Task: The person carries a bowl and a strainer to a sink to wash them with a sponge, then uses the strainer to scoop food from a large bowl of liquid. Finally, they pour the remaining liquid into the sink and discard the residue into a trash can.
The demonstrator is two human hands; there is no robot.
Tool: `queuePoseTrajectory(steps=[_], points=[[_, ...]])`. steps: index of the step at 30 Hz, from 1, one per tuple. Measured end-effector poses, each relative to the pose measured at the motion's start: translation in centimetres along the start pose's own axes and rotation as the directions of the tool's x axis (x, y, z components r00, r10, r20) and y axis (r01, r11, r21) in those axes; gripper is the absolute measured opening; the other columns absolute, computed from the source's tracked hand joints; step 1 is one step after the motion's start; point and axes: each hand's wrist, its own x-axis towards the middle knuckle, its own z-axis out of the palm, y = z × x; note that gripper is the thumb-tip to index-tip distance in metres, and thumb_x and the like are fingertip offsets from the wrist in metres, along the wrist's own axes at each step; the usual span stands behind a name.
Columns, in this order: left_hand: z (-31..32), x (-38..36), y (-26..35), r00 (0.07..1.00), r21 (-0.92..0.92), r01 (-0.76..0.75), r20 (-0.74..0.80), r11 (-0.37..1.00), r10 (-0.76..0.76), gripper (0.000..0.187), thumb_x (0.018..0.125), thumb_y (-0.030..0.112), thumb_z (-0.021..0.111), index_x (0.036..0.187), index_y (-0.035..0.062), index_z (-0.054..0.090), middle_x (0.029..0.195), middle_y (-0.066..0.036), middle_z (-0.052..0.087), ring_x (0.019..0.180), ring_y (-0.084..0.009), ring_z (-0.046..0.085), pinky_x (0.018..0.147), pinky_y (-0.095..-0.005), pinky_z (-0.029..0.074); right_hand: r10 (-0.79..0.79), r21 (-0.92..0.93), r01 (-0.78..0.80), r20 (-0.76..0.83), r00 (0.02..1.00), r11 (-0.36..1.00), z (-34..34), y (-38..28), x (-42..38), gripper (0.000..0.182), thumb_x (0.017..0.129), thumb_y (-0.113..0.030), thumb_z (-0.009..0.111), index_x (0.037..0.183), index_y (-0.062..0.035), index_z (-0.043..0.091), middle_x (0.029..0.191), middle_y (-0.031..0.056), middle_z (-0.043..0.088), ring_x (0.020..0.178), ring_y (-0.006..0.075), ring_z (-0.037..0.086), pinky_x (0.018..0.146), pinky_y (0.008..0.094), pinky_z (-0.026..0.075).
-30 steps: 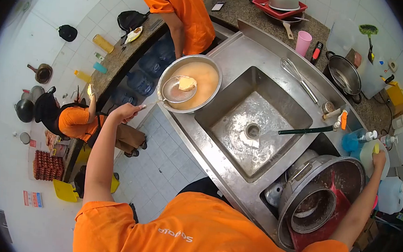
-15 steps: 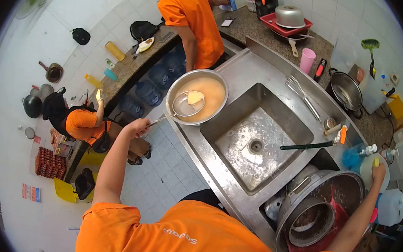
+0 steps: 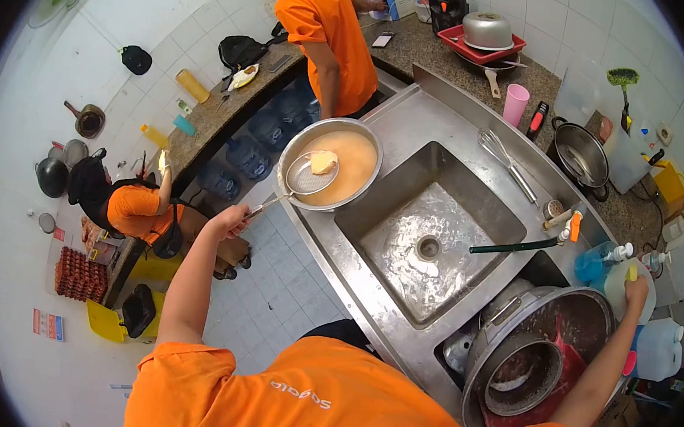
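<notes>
My left hand [image 3: 233, 219] is closed round the handle of a wire strainer [image 3: 300, 180]. The strainer's mesh is over the near left side of a metal bowl [image 3: 377, 156] of cloudy orange-beige liquid [image 3: 355, 154]. A pale yellow lump [image 3: 323, 161] lies in the strainer; how deep the mesh dips is hard to tell. The bowl stands at the sink counter's left end. Far to the right, my right hand [image 3: 636, 293] pinches a small yellow piece that looks like a sponge [image 3: 632, 272], beside a pale round container [image 3: 618, 298] and blue soap bottles [image 3: 592, 265].
A steel sink basin [image 3: 404, 242] with a green hose [image 3: 512, 247] lies ahead. Big dirty pots [image 3: 481, 385] fill the right basin. A whisk [image 3: 510, 166] and pink cup [image 3: 515, 104] stand behind. Two people in orange shirts [image 3: 332, 36] are at the left-hand counters.
The whole view has shifted slightly, so things sit a little further left. Both hands keep their holds, and the strainer stays over the bowl.
</notes>
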Motion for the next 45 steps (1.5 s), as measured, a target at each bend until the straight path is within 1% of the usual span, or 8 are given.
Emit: queuePoseTrajectory(steps=[5,17,19,23,26,32,35,45], points=[[-0.1,-0.1,0.0,1.000,0.026,-0.005,0.023,1.000,0.004,0.032,0.094,0.036,0.038,0.072,0.0137,0.043,0.055,0.008,0.026,0.043,-0.0073,0.021,0.040,-0.0274,0.017,0.024,-0.022,-0.023,0.039,0.999,0.999,0.0,0.0,0.1,0.038,0.078,-0.019,0.065,0.111,0.0010,0.064,0.108,0.0279,0.066,0.105,0.0447,0.062,0.092,0.0488,0.048],[0.2,-1.1,1.2,1.000,0.057,0.012,0.006,0.998,-0.013,0.032,0.094,0.034,0.037,0.072,0.0132,0.045,0.056,0.008,0.029,0.043,-0.0066,0.023,0.040,-0.0267,0.018,-0.007,-0.028,0.007,0.015,1.000,1.000,0.3,0.3,0.2,0.034,0.078,-0.018,0.061,0.106,0.0025,0.064,0.106,0.0302,0.065,0.103,0.0460,0.062,0.090,0.0507,0.048],[0.0,-0.9,1.2,0.999,0.030,0.034,0.005,0.999,-0.034,0.030,0.092,0.032,0.041,0.074,0.0101,0.051,0.055,0.008,0.029,0.042,-0.0074,0.023,0.041,-0.0274,0.019,0.013,-0.014,-0.013,0.029,1.000,1.000,0.4,0.5,0.3,0.034,0.079,-0.018,0.061,0.106,0.0020,0.064,0.105,0.0299,0.066,0.103,0.0462,0.062,0.090,0.0508,0.048],[-0.1,-0.6,1.1,0.999,0.078,0.016,-0.038,0.997,-0.014,0.031,0.091,0.032,0.040,0.073,0.0100,0.050,0.055,0.008,0.029,0.043,-0.0075,0.023,0.041,-0.0282,0.018,-0.033,-0.056,0.035,0.027,0.999,0.998,0.9,0.9,0.7,0.034,0.079,-0.019,0.062,0.106,0.0011,0.065,0.105,0.0294,0.066,0.103,0.0464,0.062,0.090,0.0508,0.048],[-0.2,-0.4,1.0,1.000,0.075,0.009,0.000,0.997,-0.009,0.031,0.091,0.032,0.040,0.072,0.0100,0.050,0.055,0.008,0.030,0.043,-0.0074,0.023,0.042,-0.0291,0.019,-0.054,-0.014,0.054,-0.005,0.999,0.998,0.5,0.6,0.3,0.034,0.079,-0.020,0.064,0.106,0.0003,0.065,0.104,0.0288,0.066,0.102,0.0461,0.063,0.090,0.0505,0.048],[-0.3,-0.6,1.6,0.999,0.097,0.024,0.026,0.995,-0.027,0.030,0.091,0.032,0.040,0.073,0.0101,0.050,0.055,0.006,0.029,0.043,-0.0083,0.023,0.043,-0.0297,0.019,-0.041,-0.002,0.041,0.033,0.999,0.999,0.4,0.5,0.3,0.034,0.079,-0.020,0.066,0.105,0.0004,0.065,0.103,0.0280,0.067,0.102,0.0452,0.063,0.089,0.0501,0.049],[0.0,-1.3,2.1,0.998,0.106,0.049,0.025,0.993,-0.052,0.026,0.093,0.030,0.040,0.077,0.0115,0.048,0.055,0.007,0.030,0.042,-0.0071,0.023,0.040,-0.0270,0.018,-0.025,-0.009,0.025,0.011,1.000,1.000,0.0,0.1,-0.1,0.034,0.078,-0.019,0.066,0.105,0.0010,0.065,0.103,0.0282,0.067,0.101,0.0457,0.063,0.089,0.0503,0.049],[0.1,-1.9,2.4,0.998,0.115,0.045,0.030,0.992,-0.049,0.026,0.093,0.031,0.040,0.078,0.0106,0.049,0.056,0.006,0.031,0.044,-0.0072,0.025,0.041,-0.0274,0.018,-0.019,-0.006,0.019,0.041,0.999,1.000,0.3,0.5,0.1,0.036,0.080,-0.019,0.062,0.110,0.0016,0.062,0.109,0.0293,0.065,0.106,0.0462,0.060,0.091,0.0514,0.047]])
